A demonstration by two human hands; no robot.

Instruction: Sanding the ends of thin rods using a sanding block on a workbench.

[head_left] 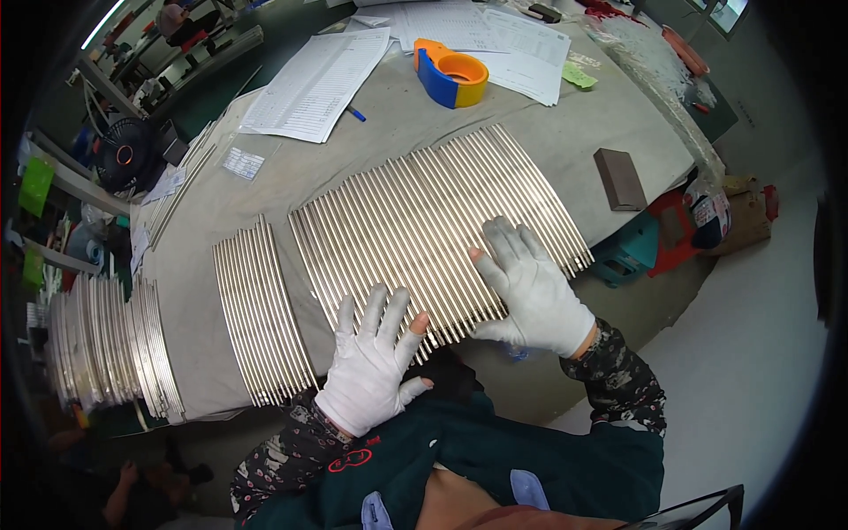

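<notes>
A wide row of shiny metal rods lies side by side on a grey cloth-covered table, their near ends at the table's front edge. My left hand, in a white glove with some bare fingertips, rests with fingers spread on the near left ends of the rods. On the right part of the same row lies my right hand, gloved likewise, its fingers stretched out flat. Neither hand grips anything. Left of the row is a narrower group of similar rods.
Wrapped bundles of rods lie at the far left. Behind are printed sheets, an orange and blue tape dispenser and a blue pen. A dark brown block sits at right, near stools. A person sits in the background.
</notes>
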